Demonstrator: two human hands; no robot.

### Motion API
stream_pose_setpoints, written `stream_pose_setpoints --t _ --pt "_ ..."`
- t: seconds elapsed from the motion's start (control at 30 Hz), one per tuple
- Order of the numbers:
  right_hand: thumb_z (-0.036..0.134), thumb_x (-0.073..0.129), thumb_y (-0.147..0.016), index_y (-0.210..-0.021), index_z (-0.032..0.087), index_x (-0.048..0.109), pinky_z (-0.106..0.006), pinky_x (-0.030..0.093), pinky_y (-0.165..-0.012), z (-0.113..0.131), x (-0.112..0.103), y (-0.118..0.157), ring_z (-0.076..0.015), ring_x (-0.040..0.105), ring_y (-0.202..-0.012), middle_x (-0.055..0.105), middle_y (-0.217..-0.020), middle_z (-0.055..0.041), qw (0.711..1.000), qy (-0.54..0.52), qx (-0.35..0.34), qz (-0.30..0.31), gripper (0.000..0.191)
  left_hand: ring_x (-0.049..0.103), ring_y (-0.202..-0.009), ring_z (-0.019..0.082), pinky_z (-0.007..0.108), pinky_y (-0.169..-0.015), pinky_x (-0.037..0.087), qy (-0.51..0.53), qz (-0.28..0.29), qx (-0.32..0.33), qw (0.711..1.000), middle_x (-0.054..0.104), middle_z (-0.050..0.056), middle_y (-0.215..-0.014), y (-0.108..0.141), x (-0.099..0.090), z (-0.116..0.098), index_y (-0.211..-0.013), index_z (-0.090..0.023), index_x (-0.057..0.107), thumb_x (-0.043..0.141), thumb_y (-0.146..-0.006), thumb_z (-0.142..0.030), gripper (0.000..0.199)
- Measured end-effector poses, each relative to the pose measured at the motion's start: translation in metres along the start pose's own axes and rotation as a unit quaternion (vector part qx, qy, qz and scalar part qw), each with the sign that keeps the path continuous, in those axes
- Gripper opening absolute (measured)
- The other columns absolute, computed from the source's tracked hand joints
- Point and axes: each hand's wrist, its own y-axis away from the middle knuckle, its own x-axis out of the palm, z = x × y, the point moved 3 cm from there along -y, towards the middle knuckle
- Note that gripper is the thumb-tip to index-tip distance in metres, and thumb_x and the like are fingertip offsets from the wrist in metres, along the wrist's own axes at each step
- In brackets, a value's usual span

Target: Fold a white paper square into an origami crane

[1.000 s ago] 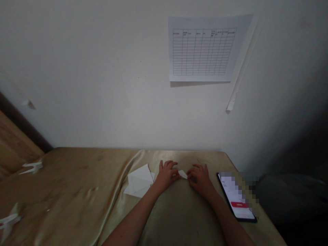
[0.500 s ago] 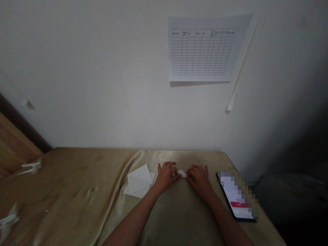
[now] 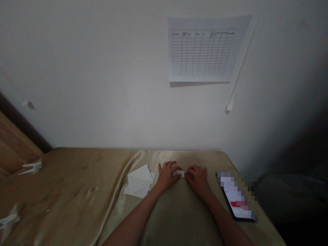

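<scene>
A small folded white paper (image 3: 181,173) lies on the cloth-covered table between both hands. My left hand (image 3: 167,176) has its thumb and index finger closed on the left side of this paper, with its other fingers spread. From the right, my right hand (image 3: 197,177) pinches the paper's right end. The fingertips partly hide the paper. Left of my left hand lies a loose stack of white paper sheets (image 3: 139,181), near the left forearm.
A phone (image 3: 237,198) with a lit screen rests on the table (image 3: 77,191) at the right. Two folded white paper pieces (image 3: 32,167) (image 3: 10,218) lie at the far left. Behind the table, a printed chart (image 3: 202,51) hangs on the wall.
My right hand has shifted slightly left, and my left thumb and index finger cover more of the small paper. The paper stack has stayed in place.
</scene>
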Motion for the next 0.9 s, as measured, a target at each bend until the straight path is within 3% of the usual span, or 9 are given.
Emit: stream_pose_setpoints --t 0.13,0.37,0.9 --pt "0.036 0.059 -0.089 -0.091 0.029 0.070 -0.064 0.013 -0.111 -0.0010 0.0018 -0.0013 -0.0256 0.052 -0.116 0.064 -0.113 -0.0023 1.000 0.013 0.008 -0.003 0.014 0.037 -0.138 0.029 0.073 -0.113 0.006 -0.005 0.004 -0.006 1.000 0.050 -0.004 -0.146 0.0004 -0.0016 -0.0005 -0.102 -0.043 0.071 0.069 -0.085 -0.041 0.018" --pt "0.044 0.058 -0.090 -0.090 0.030 0.070 -0.062 0.018 -0.110 0.0004 0.0029 -0.0034 -0.0258 0.052 -0.114 0.064 -0.114 -0.0027 0.999 0.044 0.008 -0.005 0.019 0.037 -0.138 0.030 0.074 -0.112 0.008 -0.011 -0.004 -0.005 1.000 0.046 -0.005 -0.150 -0.0001 -0.0013 -0.0007 -0.101 -0.042 0.072 0.070 -0.085 -0.042 0.016" --pt "0.042 0.061 -0.089 -0.086 0.028 0.069 -0.059 0.018 -0.111 0.0068 0.0022 -0.0037 -0.0249 0.051 -0.111 0.063 -0.112 -0.0027 0.998 0.047 0.024 -0.015 0.016 0.037 -0.136 0.030 0.076 -0.111 0.007 -0.023 0.004 -0.010 1.000 0.048 -0.004 -0.149 -0.0008 -0.0047 -0.0075 -0.100 -0.038 0.072 0.068 -0.087 -0.041 0.014"
